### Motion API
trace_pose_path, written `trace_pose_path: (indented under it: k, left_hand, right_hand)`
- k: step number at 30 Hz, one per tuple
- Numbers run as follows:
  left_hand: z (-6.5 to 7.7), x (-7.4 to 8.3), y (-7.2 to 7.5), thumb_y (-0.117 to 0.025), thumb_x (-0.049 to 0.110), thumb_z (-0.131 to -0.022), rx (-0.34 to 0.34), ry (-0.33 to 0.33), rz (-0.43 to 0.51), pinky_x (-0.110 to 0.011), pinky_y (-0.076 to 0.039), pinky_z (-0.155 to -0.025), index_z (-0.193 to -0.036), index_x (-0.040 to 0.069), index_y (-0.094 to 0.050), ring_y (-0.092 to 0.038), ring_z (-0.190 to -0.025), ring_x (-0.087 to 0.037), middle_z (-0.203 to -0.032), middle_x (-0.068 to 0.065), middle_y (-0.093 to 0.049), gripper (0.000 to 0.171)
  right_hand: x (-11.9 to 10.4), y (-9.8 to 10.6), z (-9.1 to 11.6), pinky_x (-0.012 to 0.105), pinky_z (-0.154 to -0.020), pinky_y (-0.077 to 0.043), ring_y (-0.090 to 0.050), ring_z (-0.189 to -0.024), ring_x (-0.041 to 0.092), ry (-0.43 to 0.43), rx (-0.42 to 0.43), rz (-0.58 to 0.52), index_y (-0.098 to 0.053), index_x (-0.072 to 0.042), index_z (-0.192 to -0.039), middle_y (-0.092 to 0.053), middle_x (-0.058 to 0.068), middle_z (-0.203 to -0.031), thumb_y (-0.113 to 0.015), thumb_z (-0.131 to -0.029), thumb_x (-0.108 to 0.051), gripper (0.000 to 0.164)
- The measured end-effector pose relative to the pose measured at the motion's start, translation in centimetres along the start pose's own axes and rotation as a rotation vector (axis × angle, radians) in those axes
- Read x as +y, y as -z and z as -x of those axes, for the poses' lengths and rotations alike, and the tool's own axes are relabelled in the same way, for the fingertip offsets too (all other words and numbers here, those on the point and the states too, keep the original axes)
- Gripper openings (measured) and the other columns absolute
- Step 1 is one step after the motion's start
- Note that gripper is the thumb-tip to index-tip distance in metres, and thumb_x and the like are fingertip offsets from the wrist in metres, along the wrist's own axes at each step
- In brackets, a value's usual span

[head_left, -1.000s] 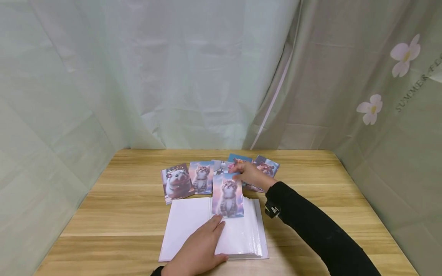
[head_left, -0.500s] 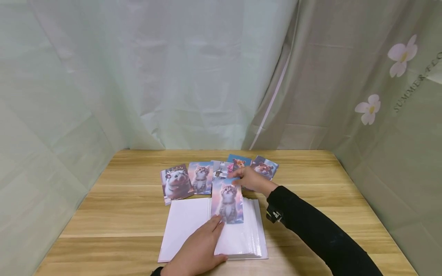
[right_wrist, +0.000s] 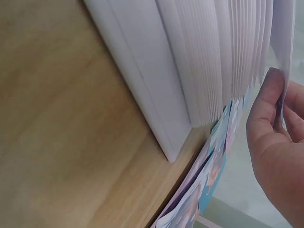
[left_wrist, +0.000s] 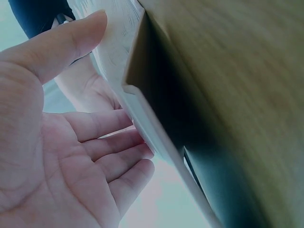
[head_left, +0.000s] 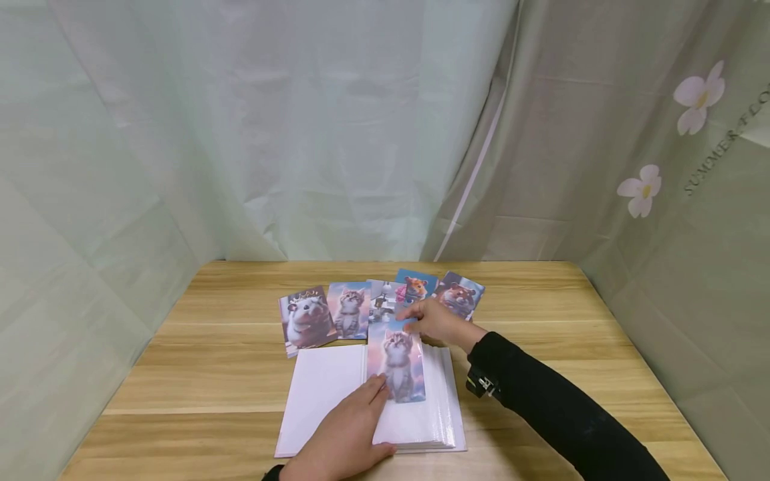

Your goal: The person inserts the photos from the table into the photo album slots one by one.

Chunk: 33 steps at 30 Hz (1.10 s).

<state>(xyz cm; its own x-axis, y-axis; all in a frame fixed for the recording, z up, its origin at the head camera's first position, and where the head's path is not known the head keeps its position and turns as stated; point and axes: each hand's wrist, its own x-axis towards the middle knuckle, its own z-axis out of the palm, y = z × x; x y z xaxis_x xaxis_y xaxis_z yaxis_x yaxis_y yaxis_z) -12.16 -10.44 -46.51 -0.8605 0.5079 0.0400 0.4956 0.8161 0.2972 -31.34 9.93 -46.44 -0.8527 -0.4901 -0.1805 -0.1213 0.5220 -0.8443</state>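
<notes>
An open photo album (head_left: 327,377) lies at the front of the wooden table, with white pages and a thick stack of clear sleeves on its right half. A kitten photo (head_left: 398,364) overlaps the top of the right page. My right hand (head_left: 442,323) pinches its upper right corner; the right wrist view shows thumb and fingers (right_wrist: 268,102) either side of the thin sheet. My left hand (head_left: 345,427) rests on the album, fingertips at the photo's lower left edge, thumb near the album's front edge. In the left wrist view its fingers (left_wrist: 126,159) touch the album, loosely extended.
Behind the album lie more photos: a crowned white animal (head_left: 308,317), a second kitten picture (head_left: 349,308), a pale picture (head_left: 382,294) and hamster pictures (head_left: 458,294). Pale curtains (head_left: 361,133) hang behind and beside the table (head_left: 198,374).
The right hand has drawn the kitten photo toward me, so its lower edge sits farther down the right page. The left hand stays in place.
</notes>
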Motion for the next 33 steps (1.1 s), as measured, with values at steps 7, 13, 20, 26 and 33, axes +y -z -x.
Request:
trace_pose_path:
  k: [7,13,20,26,33]
  left_hand:
    - [0.0,-0.1,0.0,-0.081,0.048,-0.080,-0.003,0.000,0.000,-0.045,-0.043,-0.109,-0.141,-0.005,-0.051,-0.045,-0.138,-0.032,-0.152,-0.019,-0.044,0.087]
    - [0.0,-0.1,0.0,-0.082,0.048,-0.080,-0.003,-0.005,-0.001,-0.045,-0.043,-0.108,-0.141,-0.005,-0.052,-0.046,-0.137,-0.032,-0.151,-0.020,-0.044,0.086]
    - [0.1,0.0,0.1,-0.082,0.048,-0.079,-0.009,0.002,0.005,-0.045,-0.044,-0.108,-0.141,-0.005,-0.052,-0.046,-0.137,-0.032,-0.151,-0.020,-0.044,0.087]
    - [0.1,0.0,0.1,-0.083,0.047,-0.078,-0.004,0.000,0.003,-0.045,-0.043,-0.108,-0.140,-0.005,-0.052,-0.046,-0.138,-0.032,-0.151,-0.020,-0.045,0.087]
    - [0.0,-0.1,0.1,-0.082,0.048,-0.079,-0.010,-0.002,-0.004,-0.044,-0.042,-0.110,-0.141,-0.004,-0.052,-0.044,-0.139,-0.031,-0.151,-0.019,-0.045,0.086]
  right_hand:
    - [0.5,-0.3,0.2,0.024,-0.058,-0.044,-0.055,-0.067,0.010,0.022,-0.027,0.000,-0.076,-0.009,-0.112,-0.073,0.004,-0.091,-0.072,-0.092,-0.008,0.021]
    - [0.6,-0.4,0.2,0.024,-0.055,-0.043,-0.053,-0.061,0.010,0.036,-0.040,0.000,-0.075,-0.007,-0.112,-0.073,0.000,-0.086,-0.072,-0.092,-0.007,0.021]
    - [0.9,-0.5,-0.3,0.027,-0.075,-0.056,-0.066,-0.091,0.013,0.078,-0.016,0.049,-0.077,-0.006,-0.107,-0.073,0.006,-0.105,-0.067,-0.095,-0.004,0.016]
    - [0.4,-0.7,-0.8,0.031,-0.084,-0.057,-0.068,-0.096,0.017,0.111,-0.006,0.085,-0.076,-0.004,-0.107,-0.073,0.003,-0.101,-0.063,-0.097,-0.001,0.017]
    - [-0.4,-0.8,-1.0,0.032,-0.088,-0.056,-0.066,-0.102,0.019,0.134,-0.055,0.123,-0.077,-0.009,-0.104,-0.071,0.003,-0.105,-0.059,-0.099,0.000,0.020]
